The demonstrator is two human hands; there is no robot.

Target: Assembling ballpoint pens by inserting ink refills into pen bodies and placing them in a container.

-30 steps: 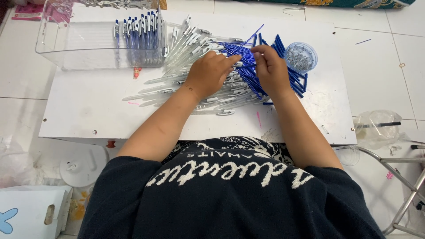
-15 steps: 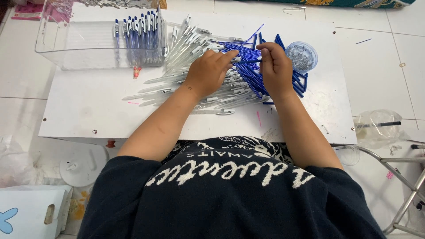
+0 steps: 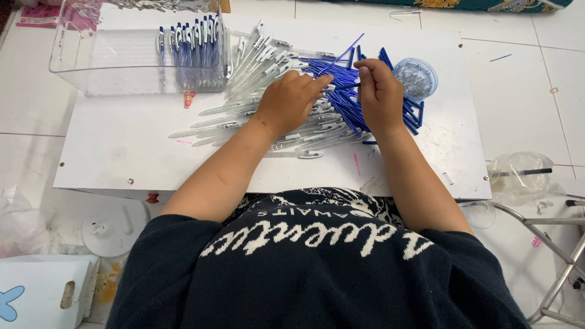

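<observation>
A person in a dark knitted top with white lettering leaned over a white tabletop (image 3: 122,146), seen from above. Both bare forearms reached toward the upper middle of the frame.

The left hand (image 3: 291,100) lay palm down on a heap of clear pen barrels (image 3: 256,58), its fingers curled loosely together and pointing right toward the other hand; whether it pinched a single barrel could not be told. The right hand (image 3: 379,94) rested just beside it on a pile of blue pen refills (image 3: 341,70), with thumb and fingers pressed together around one thin blue refill that pointed left, toward the left fingertips. The two piles overlapped beneath the hands — clear barrels fanning out to the left and lower left, blue refills spreading to the right.

Just right of the right hand sat a small round clear dish (image 3: 415,78) holding tiny metallic parts, touching the edge of the blue pile. In the upper left of the frame stood a clear plastic bin (image 3: 97,61) on the tabletop, with a row of assembled blue-and-white pens (image 3: 192,42) leaning upright at its right end.

At the right edge, off the tabletop, lay a crumpled clear plastic bag (image 3: 518,176) on the tiled floor.
</observation>
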